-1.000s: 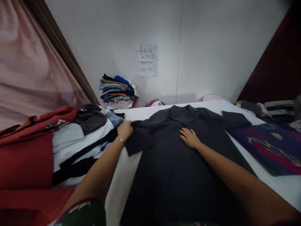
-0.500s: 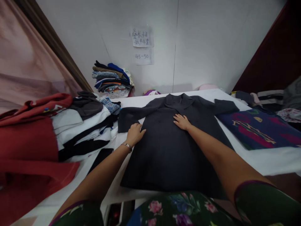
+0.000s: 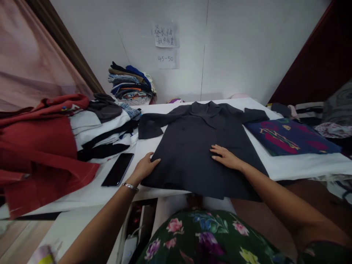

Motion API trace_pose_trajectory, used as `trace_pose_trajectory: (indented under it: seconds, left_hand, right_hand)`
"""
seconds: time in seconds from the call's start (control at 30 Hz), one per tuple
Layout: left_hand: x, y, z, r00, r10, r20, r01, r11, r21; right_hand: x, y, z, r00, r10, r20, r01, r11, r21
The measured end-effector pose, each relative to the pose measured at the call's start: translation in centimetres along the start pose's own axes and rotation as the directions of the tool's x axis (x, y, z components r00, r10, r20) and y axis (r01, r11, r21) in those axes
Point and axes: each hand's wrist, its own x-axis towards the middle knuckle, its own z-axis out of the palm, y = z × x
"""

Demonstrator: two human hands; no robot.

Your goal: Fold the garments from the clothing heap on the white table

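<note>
A dark grey coat lies spread face up, collar at the far side and sleeves out to both sides. At its left edge, low down, is my left hand, thumb on the cloth and apart from the fingers, whose tips are partly hidden. My right hand rests flat on the coat's front, right of the middle, fingers stretched out. Just left of my left hand, a black phone lies on the white table.
At left is a heap of clothes with a red garment on top. Folded clothes stand stacked at the back wall. A folded navy patterned garment lies to the right of the coat, with more clothes behind it.
Both hands have moved nearer to me along the coat, the left down its edge and the right down its front. The view has tilted down, and the phone shows more fully.
</note>
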Motion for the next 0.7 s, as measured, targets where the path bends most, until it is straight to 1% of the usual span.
trace_pose_trajectory:
  seconds: [0.07,0.13,0.2,0.27,0.33,0.4,0.5,0.57,0.6,0.67,0.7]
  left_hand:
    - [-0.6,-0.2,0.1,1.0,-0.011,-0.006,0.011,0.997,-0.072]
    - [-1.1,-0.3,0.1,0.999,-0.028,0.017,0.031,0.98,-0.198]
    - [-1.7,-0.1,0.0,0.996,-0.043,0.075,0.066,0.94,-0.335]
    - [-2.3,0.3,-0.1,0.991,-0.042,0.131,0.094,0.902,-0.421]
    - [-2.8,0.7,-0.3,0.987,-0.038,0.155,0.106,0.882,-0.459]
    - [-2.8,0.9,-0.5,0.988,-0.043,0.151,0.111,0.871,-0.478]
    - [-2.2,0.7,-0.6,0.991,-0.065,0.117,0.113,0.876,-0.469]
    - [-1.8,0.4,-0.6,0.994,-0.065,0.09,0.099,0.892,-0.442]
    - [-1.7,0.2,-0.5,0.995,-0.06,0.082,0.089,0.898,-0.431]
    - [-1.7,-0.1,-0.4,0.996,-0.046,0.074,0.074,0.899,-0.432]
    - [-1.8,-0.2,-0.3,0.996,-0.04,0.075,0.069,0.895,-0.44]
  right_hand:
    - [-3.8,-0.8,0.1,0.999,-0.044,-0.015,0.045,0.996,0.072]
    - [-7.0,-2.1,0.4,0.996,-0.084,-0.025,0.087,0.989,0.12]
    - [-9.5,-3.5,0.9,0.989,-0.145,0.0,0.145,0.984,0.109]
    - [-11.0,-4.6,1.7,0.975,-0.217,0.048,0.215,0.976,0.044]
    - [-11.7,-5.3,2.7,0.96,-0.274,0.062,0.277,0.96,-0.044]
    - [-11.8,-5.4,3.5,0.946,-0.321,0.033,0.323,0.94,-0.109]
    - [-11.3,-5.2,3.8,0.927,-0.375,0.006,0.373,0.921,-0.108]
    - [-10.9,-5.1,3.0,0.92,-0.392,-0.023,0.39,0.919,-0.056]
    - [-10.8,-5.1,2.2,0.918,-0.393,-0.057,0.392,0.92,-0.027]
    - [-10.4,-5.2,0.4,0.909,-0.382,-0.167,0.389,0.921,0.011]
    - [-10.2,-5.3,-0.5,0.897,-0.376,-0.232,0.388,0.922,0.009]
